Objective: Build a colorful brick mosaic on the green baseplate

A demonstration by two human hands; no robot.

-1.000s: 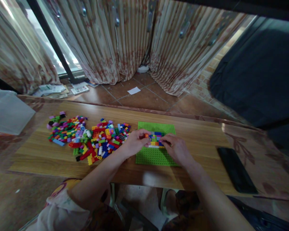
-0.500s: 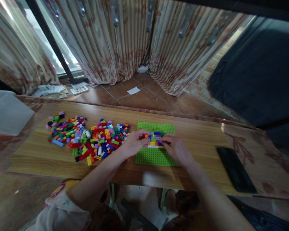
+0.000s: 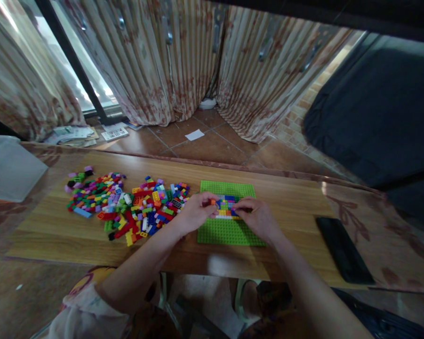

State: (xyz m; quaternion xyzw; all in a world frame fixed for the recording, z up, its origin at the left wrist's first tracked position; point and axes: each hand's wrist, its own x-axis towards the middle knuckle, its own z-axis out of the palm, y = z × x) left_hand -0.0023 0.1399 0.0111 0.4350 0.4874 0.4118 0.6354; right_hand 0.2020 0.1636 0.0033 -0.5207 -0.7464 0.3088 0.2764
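Note:
A green studded baseplate (image 3: 221,231) lies on the wooden table (image 3: 292,197). In its middle stands a small patch of coloured bricks (image 3: 225,205), several rows wide. My left hand (image 3: 196,213) rests at the patch's left edge, fingers curled, pinching a small orange brick (image 3: 212,202). My right hand (image 3: 257,218) sits at the patch's right edge, fingers bent and pressing on the bricks there. Both forearms reach in from the near side.
A wide heap of loose coloured bricks (image 3: 127,205) covers the table left of the baseplate. A black phone (image 3: 343,249) lies near the right front edge. A translucent plastic sheet (image 3: 10,169) sits far left. Curtains and tiled floor lie beyond the table.
Both hands stay at the brick patch with only slight finger shifts. The view has tilted a little, so everything sits slightly lower in the picture.

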